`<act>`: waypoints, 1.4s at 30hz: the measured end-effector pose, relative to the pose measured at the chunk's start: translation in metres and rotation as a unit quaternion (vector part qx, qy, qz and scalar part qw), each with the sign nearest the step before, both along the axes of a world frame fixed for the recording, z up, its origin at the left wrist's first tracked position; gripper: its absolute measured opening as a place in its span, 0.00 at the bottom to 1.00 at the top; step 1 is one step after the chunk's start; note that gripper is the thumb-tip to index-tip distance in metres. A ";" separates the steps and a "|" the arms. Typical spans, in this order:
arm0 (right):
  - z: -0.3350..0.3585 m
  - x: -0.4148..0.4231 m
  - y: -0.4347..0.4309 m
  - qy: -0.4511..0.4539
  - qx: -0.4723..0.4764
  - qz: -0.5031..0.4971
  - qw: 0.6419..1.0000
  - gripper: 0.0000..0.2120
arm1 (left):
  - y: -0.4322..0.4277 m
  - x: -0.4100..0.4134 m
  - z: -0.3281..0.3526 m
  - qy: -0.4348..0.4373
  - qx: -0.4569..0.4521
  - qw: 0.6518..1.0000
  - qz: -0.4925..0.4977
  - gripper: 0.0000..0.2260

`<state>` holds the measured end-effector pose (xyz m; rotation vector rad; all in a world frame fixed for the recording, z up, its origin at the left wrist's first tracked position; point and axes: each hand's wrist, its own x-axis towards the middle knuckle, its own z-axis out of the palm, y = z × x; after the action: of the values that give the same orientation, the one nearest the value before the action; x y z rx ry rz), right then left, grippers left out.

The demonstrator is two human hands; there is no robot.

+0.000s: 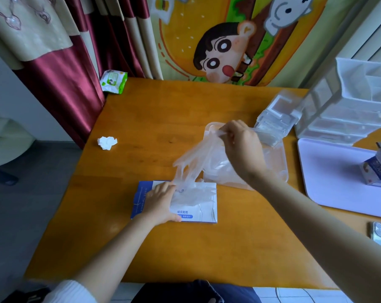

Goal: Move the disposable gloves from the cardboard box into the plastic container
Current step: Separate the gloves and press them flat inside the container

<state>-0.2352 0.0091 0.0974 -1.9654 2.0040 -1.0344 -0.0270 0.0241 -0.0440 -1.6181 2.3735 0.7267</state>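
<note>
Gloves (191, 158) are pinched by the right hand (242, 147) over the container (282, 165), one o'clock from the box (141, 199) pressed by the flat left hand (161, 202); clinging extras could be dragged onto the tabletop (185, 248)

An orange-brown wooden counter (185, 254) lies under the right grip (239, 147). Straight beyond the grip, a bright cartoon cloth (229, 44) covers the wall. Beyond it to the left hang maroon and cream curtains (60, 68). Far left of the grip, grey floor (32, 215) shows, with a pale cushioned seat (8, 138) on it. Beyond the grip to the right stands a white ribbed panel (377, 33). The light is soft and even.
</note>
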 end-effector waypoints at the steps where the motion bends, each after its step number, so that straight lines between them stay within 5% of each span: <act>1: 0.008 -0.005 -0.002 0.001 -0.016 -0.005 1.000 0.05 | -0.001 0.000 0.001 0.000 0.008 1.000 -0.006 0.44; 4: 0.025 -0.018 -0.003 0.049 -0.026 0.008 0.998 0.06 | -0.010 0.004 0.012 0.018 0.077 0.997 -0.019 0.42; 6: 0.030 -0.023 -0.001 0.101 -0.002 0.035 0.994 0.08 | -0.022 0.004 0.030 0.106 0.127 0.986 0.036 0.33; 9: 0.031 -0.025 0.005 0.160 0.023 0.084 0.983 0.09 | -0.038 -0.005 0.073 0.246 0.070 0.956 0.144 0.25; 12: 0.034 -0.015 0.007 0.188 0.036 0.145 0.971 0.08 | -0.041 -0.029 0.121 0.331 0.024 0.940 0.083 0.32; 14: 0.036 -0.007 0.007 0.184 0.044 0.193 0.963 0.07 | -0.038 -0.047 0.138 0.333 0.013 0.943 0.009 0.28; 17: 0.038 -0.002 0.006 0.063 0.035 0.202 0.977 0.05 | -0.037 -0.064 0.139 0.382 -0.035 0.924 -0.001 0.07; 20: 0.034 -0.012 0.007 -0.177 0.032 0.090 0.980 0.19 | -0.038 -0.064 0.144 0.474 0.017 0.877 0.080 0.03; 22: 0.020 -0.025 0.009 -0.276 0.161 0.055 0.946 0.35 | -0.037 -0.062 0.151 0.546 0.095 0.824 0.116 0.06; 25: -0.007 -0.038 0.014 -0.328 0.340 0.145 0.869 0.47 | -0.036 -0.063 0.153 0.593 0.159 0.779 0.132 0.07; 29: -0.011 -0.046 0.013 -0.410 0.364 0.223 0.806 0.35 | -0.038 -0.065 0.147 0.629 0.204 0.730 0.170 0.07; 31: -0.013 -0.050 0.009 -0.424 0.382 0.222 0.791 0.38 | -0.040 -0.066 0.144 0.636 0.237 0.709 0.192 0.07; 36: -0.023 -0.047 0.008 -0.458 0.464 0.186 0.735 0.35 | -0.042 -0.071 0.129 0.628 0.243 0.702 0.230 0.06; 39: -0.025 -0.044 0.003 -0.532 0.356 0.119 0.759 0.16 | -0.045 -0.069 0.116 0.611 0.252 0.706 0.253 0.11; 42: -0.022 -0.053 -0.005 -0.495 0.221 -0.012 0.840 0.11 | -0.048 -0.064 0.102 0.552 0.202 0.756 0.286 0.08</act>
<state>-0.2882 0.0044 0.0755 -0.8474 1.4489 -1.1140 -0.0912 -0.0239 0.0579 -1.9718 1.8153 2.7233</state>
